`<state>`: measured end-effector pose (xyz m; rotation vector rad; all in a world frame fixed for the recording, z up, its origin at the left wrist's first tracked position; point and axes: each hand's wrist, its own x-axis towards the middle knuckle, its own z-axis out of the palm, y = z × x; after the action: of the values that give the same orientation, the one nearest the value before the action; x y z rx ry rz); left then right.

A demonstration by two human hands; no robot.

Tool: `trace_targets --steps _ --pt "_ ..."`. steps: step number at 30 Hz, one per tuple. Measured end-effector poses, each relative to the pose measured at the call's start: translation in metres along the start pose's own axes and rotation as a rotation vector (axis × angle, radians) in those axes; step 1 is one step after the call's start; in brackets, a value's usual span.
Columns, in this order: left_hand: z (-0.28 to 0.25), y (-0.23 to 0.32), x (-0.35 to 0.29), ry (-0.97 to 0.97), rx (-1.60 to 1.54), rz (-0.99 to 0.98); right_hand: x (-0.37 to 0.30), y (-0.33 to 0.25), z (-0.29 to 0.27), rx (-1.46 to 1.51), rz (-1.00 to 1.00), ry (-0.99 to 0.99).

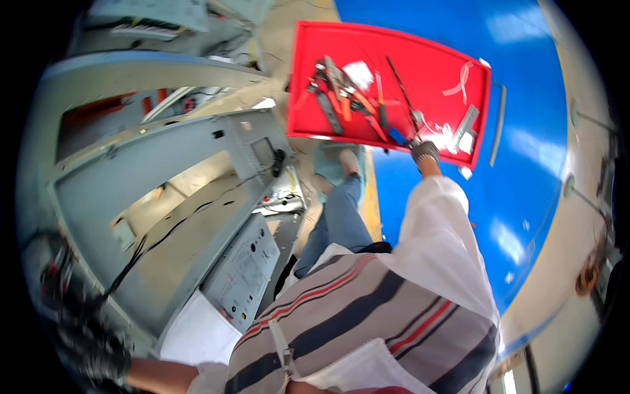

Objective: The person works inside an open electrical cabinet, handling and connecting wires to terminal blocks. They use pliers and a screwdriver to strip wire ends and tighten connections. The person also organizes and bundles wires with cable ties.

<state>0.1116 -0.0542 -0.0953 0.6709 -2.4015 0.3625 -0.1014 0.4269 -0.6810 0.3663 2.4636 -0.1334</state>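
My right hand (pixel 425 151), in a dark grey glove, reaches over the near edge of a red tray (pixel 390 34). Its fingers curl together at the lower end of a long thin dark strip (pixel 400 85), next to a small blue piece (pixel 397 136). What they grip is too small to make out. Far off at the lower left, my gloved left hand (pixel 102 358) is beside a dark bundle of wires (pixel 59 282). Blur and shadow hide its fingers.
Pliers and other hand tools (pixel 338 95) lie in the tray's left half, with a crumpled white piece (pixel 358 75). A grey metal ruler-like strip (pixel 464 128) lies at its right. An open grey metal cabinet frame (pixel 151 151) with a black cable (pixel 177 226) fills the left.
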Motion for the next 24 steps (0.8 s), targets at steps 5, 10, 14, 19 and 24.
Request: trace_targets --steps 5,10,14,19,24 --pt "-0.003 -0.017 0.038 0.034 0.081 0.106 0.028 0.059 0.023 -0.164 -0.533 0.171" --pt "-0.021 -0.006 0.025 0.131 -0.031 -0.007 -0.076 -0.055 -0.092 1.226 -0.607 0.003" --pt "-0.017 0.008 0.045 0.069 -0.136 -0.098 -0.245 -0.173 -0.263 1.257 -0.895 -0.277" --pt "-0.012 -0.007 0.040 0.118 -0.126 -0.071 -0.376 -0.271 -0.349 1.109 -1.317 -0.477" --pt "-0.012 -0.005 0.043 -0.001 -0.355 -0.271 -0.436 -0.319 -0.352 1.101 -1.695 -0.144"
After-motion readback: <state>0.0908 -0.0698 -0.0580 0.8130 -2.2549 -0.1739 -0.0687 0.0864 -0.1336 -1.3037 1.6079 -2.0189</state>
